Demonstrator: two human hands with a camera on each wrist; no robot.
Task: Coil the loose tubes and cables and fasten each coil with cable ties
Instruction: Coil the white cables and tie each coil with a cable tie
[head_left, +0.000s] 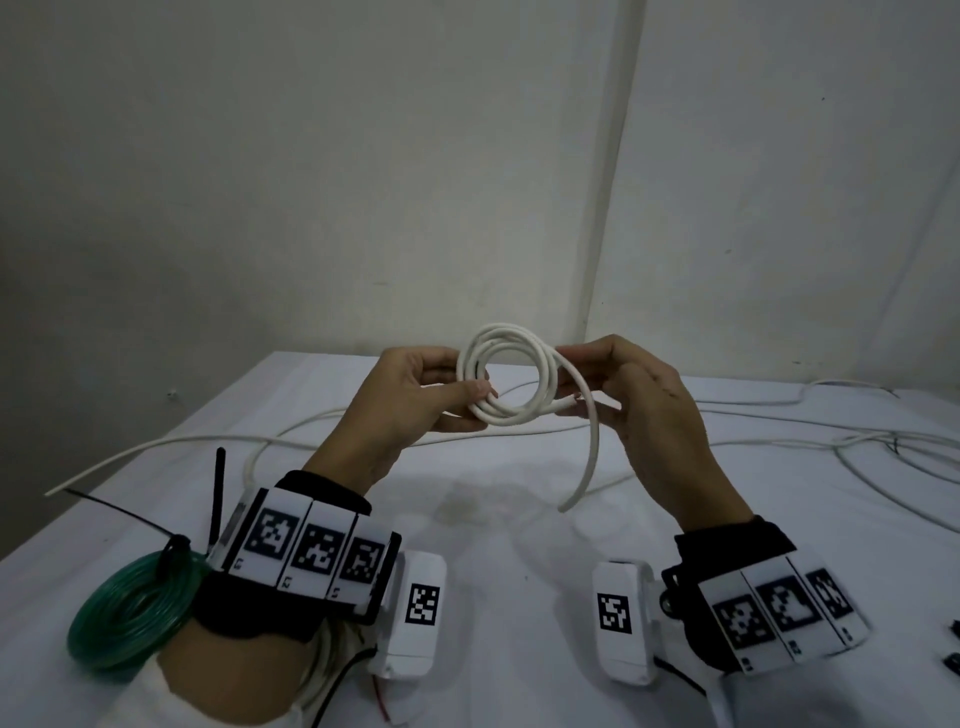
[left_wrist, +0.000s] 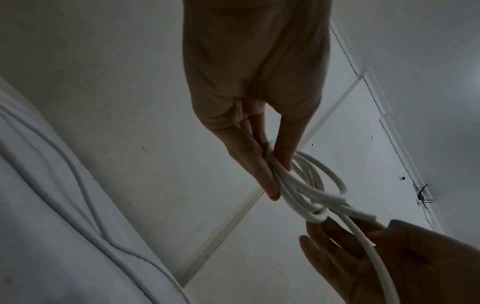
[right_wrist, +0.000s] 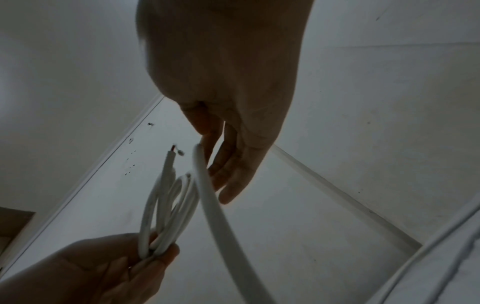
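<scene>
Black wristbands with checkered markers

Table middle, under the raised hands: bare cloth. Loose white cables sprawl across far side to right edge. Green tube coil blocks near left corner.

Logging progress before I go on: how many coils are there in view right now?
2. A white cable coil is held up between the left hand and right hand; a green tube coil, tied, lies on the table by the left wrist. Others may be off-frame.
</scene>
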